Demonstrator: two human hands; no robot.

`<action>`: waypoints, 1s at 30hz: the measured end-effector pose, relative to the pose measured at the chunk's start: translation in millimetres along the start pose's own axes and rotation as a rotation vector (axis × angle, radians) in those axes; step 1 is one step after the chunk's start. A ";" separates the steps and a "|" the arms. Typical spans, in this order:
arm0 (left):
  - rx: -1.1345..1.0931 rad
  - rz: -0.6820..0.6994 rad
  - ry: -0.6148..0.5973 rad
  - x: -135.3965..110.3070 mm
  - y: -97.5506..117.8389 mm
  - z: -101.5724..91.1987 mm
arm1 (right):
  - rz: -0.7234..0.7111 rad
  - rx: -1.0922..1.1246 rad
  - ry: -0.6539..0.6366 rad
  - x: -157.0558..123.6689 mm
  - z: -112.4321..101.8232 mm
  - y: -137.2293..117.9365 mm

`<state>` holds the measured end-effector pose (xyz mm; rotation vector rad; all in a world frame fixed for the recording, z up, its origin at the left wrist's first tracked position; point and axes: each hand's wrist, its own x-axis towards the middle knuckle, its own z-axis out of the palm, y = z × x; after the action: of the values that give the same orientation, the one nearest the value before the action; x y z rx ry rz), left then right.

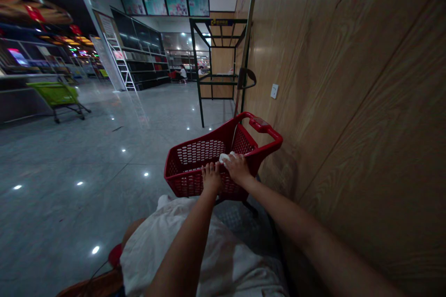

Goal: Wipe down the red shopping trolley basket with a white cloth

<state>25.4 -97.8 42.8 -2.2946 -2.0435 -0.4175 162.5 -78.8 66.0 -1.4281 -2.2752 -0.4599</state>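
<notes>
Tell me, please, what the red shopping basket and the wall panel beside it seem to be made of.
The red shopping basket looks like glossy moulded plastic, given its perforated walls and smooth handle. The wall panel shows even wood grain with a soft sheen, probably laminate or veneer.

place: supermarket-style shop | at right hand (239, 169): red shopping cart (205, 153) | well left of hand: green shopping cart (57, 93) | ahead of hand: black store shelving (139, 51), aluminium ladder (120, 62) | below hand: polished tile floor (69, 158)
</notes>
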 end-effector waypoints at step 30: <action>0.044 0.017 0.078 -5.7 -8.7 5.0 | -0.147 -0.157 -0.178 -3.2 -49.4 48.3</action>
<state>17.2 -101.2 35.5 -2.2318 -1.9755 -0.4493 215.9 -84.8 109.7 -1.4320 -2.5480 -0.5889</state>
